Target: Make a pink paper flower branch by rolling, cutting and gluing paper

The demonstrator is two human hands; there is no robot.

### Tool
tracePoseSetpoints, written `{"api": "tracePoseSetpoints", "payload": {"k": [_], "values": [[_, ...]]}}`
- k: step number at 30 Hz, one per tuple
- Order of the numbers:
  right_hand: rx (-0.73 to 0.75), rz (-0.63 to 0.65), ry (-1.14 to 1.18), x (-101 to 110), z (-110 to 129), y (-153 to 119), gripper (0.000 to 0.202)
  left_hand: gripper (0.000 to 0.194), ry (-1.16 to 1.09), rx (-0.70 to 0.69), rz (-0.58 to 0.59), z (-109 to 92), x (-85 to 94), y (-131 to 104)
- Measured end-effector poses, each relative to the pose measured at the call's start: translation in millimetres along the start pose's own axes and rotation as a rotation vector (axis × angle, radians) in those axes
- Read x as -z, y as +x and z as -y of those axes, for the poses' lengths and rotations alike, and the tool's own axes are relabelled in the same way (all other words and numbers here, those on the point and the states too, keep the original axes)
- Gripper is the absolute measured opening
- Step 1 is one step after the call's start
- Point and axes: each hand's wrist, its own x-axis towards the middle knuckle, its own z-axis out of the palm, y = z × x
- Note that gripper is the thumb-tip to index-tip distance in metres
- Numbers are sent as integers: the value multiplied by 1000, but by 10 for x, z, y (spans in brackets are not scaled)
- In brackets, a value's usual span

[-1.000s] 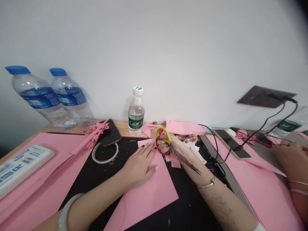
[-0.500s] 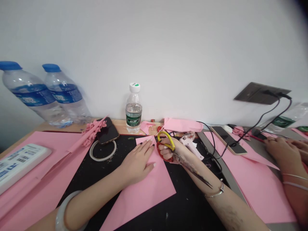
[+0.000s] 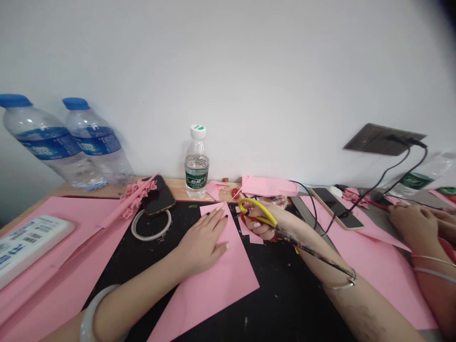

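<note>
My left hand (image 3: 203,240) lies flat with fingers stretched out on a folded-looking sheet of pink paper (image 3: 224,275), pressing it to the black mat (image 3: 285,304). To its right, my right hand (image 3: 261,223) is closed around scissors (image 3: 263,212) with one yellow and one red handle. The dark blades point back along my right forearm, toward me. Small pink paper scraps (image 3: 255,238) lie under and beside my right hand. A pale glue gun, seen only in part, is mostly hidden behind that hand.
A water bottle (image 3: 197,171) stands by the wall; two larger bottles (image 3: 94,142) are at the left. A tape roll (image 3: 151,225), a dark phone (image 3: 158,197) and a white box (image 3: 32,247) lie left. Cables (image 3: 388,176) hang at the right, near another person's hands (image 3: 416,223).
My right hand has moved right, away from the paper's upper edge, carrying the scissors and uncovering small scraps. My left hand stays on the paper.
</note>
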Motion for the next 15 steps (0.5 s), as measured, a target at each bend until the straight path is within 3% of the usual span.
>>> {"api": "tracePoseSetpoints", "payload": {"k": [6,15], "values": [[12,-22,-199,16,152,191,18,61,6,6,16,-8,22,7],[-42,109,-248,26,216,409,9,65,-16,28,22,-11,30,9]]}}
